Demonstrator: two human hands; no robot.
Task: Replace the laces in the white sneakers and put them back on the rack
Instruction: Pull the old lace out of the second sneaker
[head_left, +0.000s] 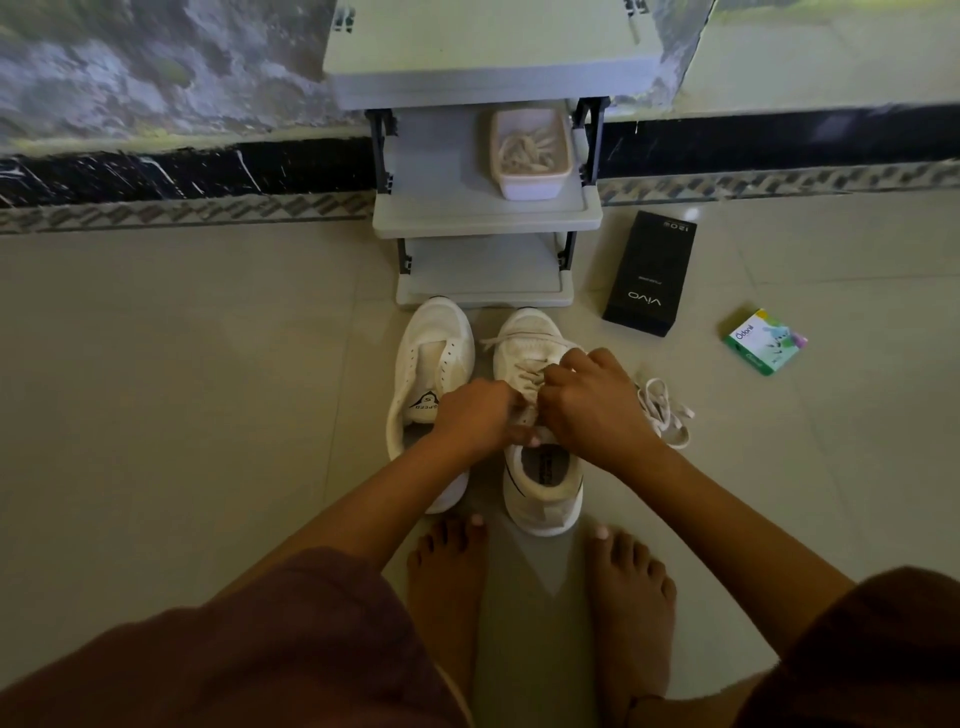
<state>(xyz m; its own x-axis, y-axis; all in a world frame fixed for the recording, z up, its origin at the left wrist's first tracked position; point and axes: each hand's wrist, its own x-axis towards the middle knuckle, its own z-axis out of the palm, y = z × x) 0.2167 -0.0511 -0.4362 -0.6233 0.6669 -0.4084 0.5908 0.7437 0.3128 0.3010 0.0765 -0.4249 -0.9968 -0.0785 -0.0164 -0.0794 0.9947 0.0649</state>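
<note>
Two white sneakers stand side by side on the floor in front of a grey shoe rack. The left sneaker has no lace in its eyelets. The right sneaker still carries a lace over its tongue. My left hand and my right hand meet over the middle of the right sneaker, fingers curled on its lace. A loose white lace lies on the floor just right of my right hand.
A white tub with laces inside sits on the rack's middle shelf. A black phone box and a small green box lie on the tiles to the right. My bare feet stand just behind the sneakers.
</note>
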